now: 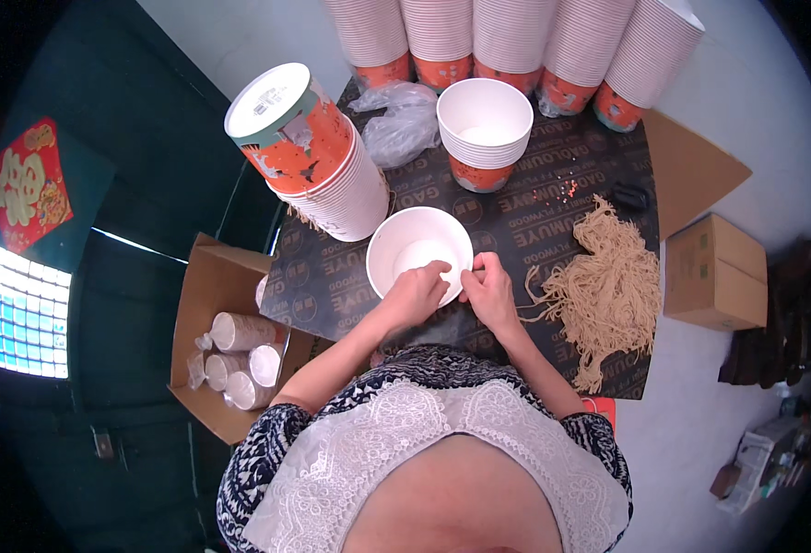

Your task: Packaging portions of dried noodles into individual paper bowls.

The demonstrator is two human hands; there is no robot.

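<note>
- Bucket (392,249), white inside and open at the top, stands upright on the dark printed table (332,286), close to the person's body and between both hands.
- The left hand (417,291) lies across the near rim of this bucket, its fingers bent inward over the opening; whether it grips the wall cannot be told.
- The right hand (488,291) is at the right side of the same rim, thumb and forefinger drawn close together; whether anything is pinched between them cannot be told.
- To the right lies a loose heap of tan cord (599,290), with stray strands reaching toward the right wrist.
- Beyond the bucket, a short nested stack (484,170) of white and orange buckets stands upright, with a crumpled clear plastic bag (401,129) just beside it on the left.
- At the table's left, a taller stack (318,166) stands base-up, orange with a green band on top.
- Five tall bucket stacks (516,37) line the back edge.
- Small orange bits (569,191) and a black object (630,196) lie near the cord.
- Left of the table, an open carton (193,295) holds plastic-wrapped white stacks (242,332).
</note>
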